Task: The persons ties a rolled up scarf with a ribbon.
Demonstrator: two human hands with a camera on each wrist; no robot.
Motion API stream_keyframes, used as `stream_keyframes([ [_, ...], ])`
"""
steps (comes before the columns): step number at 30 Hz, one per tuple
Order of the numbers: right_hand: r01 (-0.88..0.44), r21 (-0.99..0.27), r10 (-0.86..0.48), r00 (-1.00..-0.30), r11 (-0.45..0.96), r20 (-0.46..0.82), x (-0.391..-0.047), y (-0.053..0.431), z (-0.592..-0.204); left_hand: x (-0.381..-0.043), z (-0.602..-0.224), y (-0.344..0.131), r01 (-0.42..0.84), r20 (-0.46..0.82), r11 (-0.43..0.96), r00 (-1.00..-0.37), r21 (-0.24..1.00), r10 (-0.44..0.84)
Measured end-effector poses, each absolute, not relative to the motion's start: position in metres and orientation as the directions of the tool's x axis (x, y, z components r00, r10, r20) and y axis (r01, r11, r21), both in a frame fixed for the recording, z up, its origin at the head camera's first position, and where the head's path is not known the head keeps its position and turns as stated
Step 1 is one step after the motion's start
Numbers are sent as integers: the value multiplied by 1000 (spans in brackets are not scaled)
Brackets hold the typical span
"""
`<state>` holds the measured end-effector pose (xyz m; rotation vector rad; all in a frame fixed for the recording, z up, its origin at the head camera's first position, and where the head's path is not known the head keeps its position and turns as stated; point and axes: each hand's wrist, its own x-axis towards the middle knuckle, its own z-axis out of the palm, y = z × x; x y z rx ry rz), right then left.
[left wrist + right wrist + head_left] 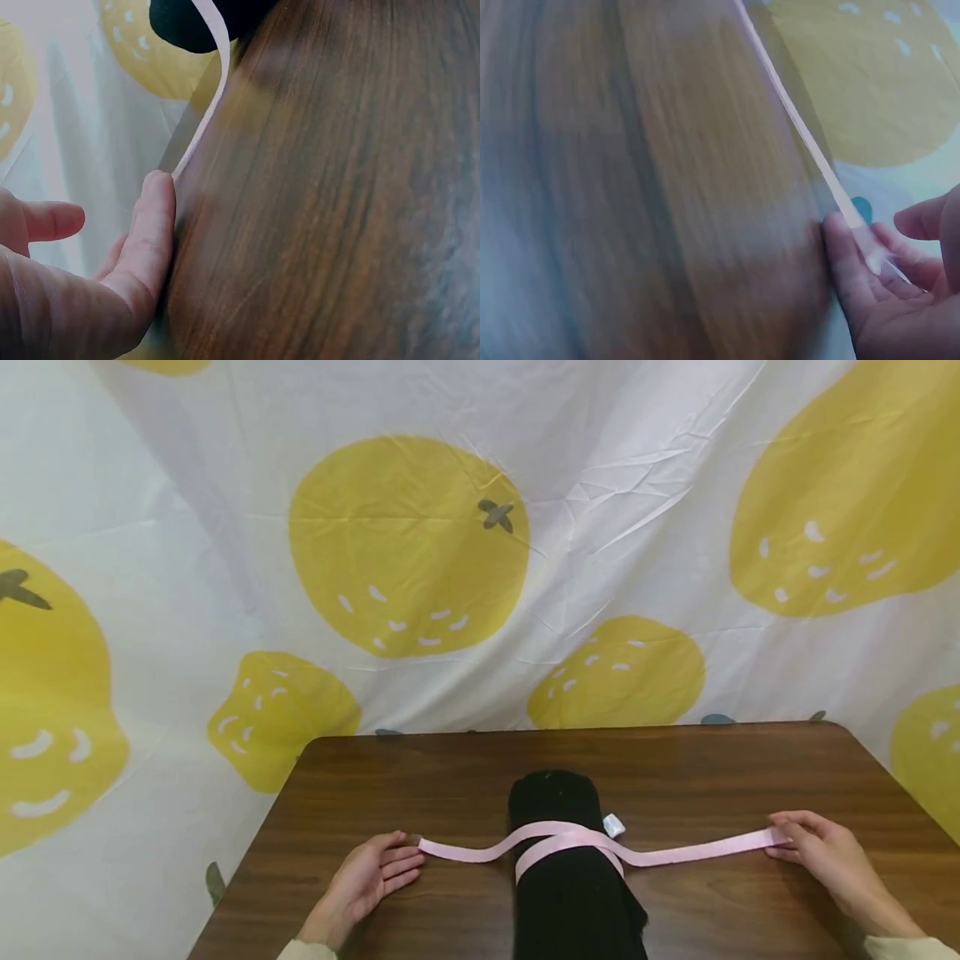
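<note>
Evidently, the left hand (371, 875) lies with fingers straight, touching one end of a flat, pale pink ribbon (573, 833) near the left edge of the dark wood-grain bench (420, 785); the right hand (828, 856) appears to pinch the other end toward the right edge. Between them, the ribbon wraps a black, rolled cloth bundle (573, 902) and crosses on top, its tails curving. The bundle points toward the far edge. A firmer left pinch and an even, low pull would probably snug the crossing without twisting it.
</note>
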<state>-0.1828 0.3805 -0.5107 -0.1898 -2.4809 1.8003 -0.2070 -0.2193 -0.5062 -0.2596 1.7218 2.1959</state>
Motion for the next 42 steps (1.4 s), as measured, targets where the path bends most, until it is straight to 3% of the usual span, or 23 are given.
stream_keyframes([
  [2,55,-863,158,-987,503,30,-181,382,-503,-206,-505,-218,-351,-335,-179,-936,919,112],
  [5,28,-723,145,-984,690,100,-179,387,-493,-206,-501,-214,-303,-301,-90,-953,949,34],
  [11,-27,-592,136,-964,806,229,-181,384,-484,-207,-487,-195,-188,-184,87,-981,978,-55],
  [25,-234,-645,40,-924,727,380,-188,309,-460,-214,-461,-141,9,-6,128,-993,992,115],
  [32,-325,-720,-83,-933,613,351,-189,265,-450,-214,-451,-107,169,117,194,-960,966,256],
  [42,-360,-839,-291,-922,407,254,-190,224,-453,-213,-442,-72,271,184,208,-914,940,363],
])
